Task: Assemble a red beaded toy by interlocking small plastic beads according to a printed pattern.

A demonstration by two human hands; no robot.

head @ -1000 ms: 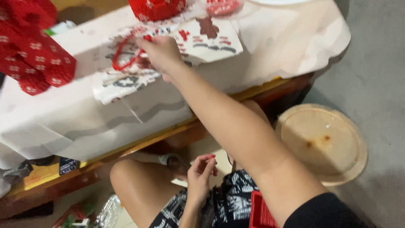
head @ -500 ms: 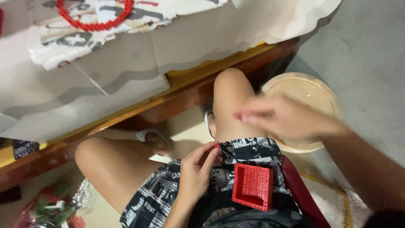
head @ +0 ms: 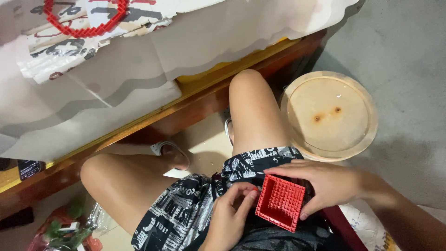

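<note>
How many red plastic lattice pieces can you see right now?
2: a square red tray on the lap, touched by the left hand and right hand; a red ring on the table. Others may be hidden.

A wooden table [head: 195, 109] draped in a pale cloth [head: 223, 42] stands over a grey concrete floor [head: 409, 60], beside a round wooden stool [head: 331, 116].

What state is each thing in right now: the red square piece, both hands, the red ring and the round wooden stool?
red square piece: resting on the lap, held between both hands.
right hand: curled over the piece's far edge.
left hand: fingertips on its left edge.
red ring: lying flat on the table, untouched.
round wooden stool: upright, nothing on it.
</note>
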